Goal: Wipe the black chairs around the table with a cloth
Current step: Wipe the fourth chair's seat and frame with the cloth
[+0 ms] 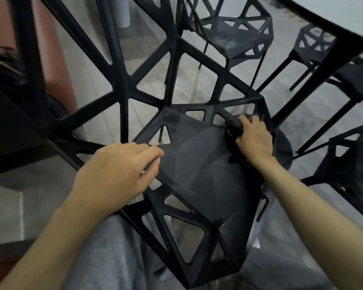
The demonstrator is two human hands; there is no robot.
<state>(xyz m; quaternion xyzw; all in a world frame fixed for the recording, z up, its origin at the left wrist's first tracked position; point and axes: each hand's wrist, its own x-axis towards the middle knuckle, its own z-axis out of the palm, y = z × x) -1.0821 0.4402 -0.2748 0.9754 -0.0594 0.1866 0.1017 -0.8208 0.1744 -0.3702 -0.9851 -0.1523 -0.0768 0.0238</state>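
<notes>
Seat-wiping is the step in hand, by the look of it. Right hand (253,140) sits at the far right edge of the nearest black chair (199,174), fingers curled round a dark cloth (235,127) — the cloth is bunched under the knuckles and pressed against the seat where it meets the open lattice of the frame. Left hand (115,174) lies on the seat's opposite edge, fingers fairly straight and close together, fingertips just onto the solid panel; it holds nothing and seems to be steadying the chair.

The seat panel shows faint grey streaks and smears across its middle, so I'd judge this chair only partly done. The cloth is black on black and a touch blurred, so how much of it trails past the hand is hard to say.

Next move, I'd reckon — draw the cloth back across the flat panel toward the body, then work it along the ribs and into the triangular cut-outs, which will want a fingertip behind the fabric. The left hand ought to keep bracing so the chair doesn't skid.

More black chairs wait: one (237,34) beyond, another (314,46) beside the table (348,15) edge at upper right, and one (352,162) close by on the right.
</notes>
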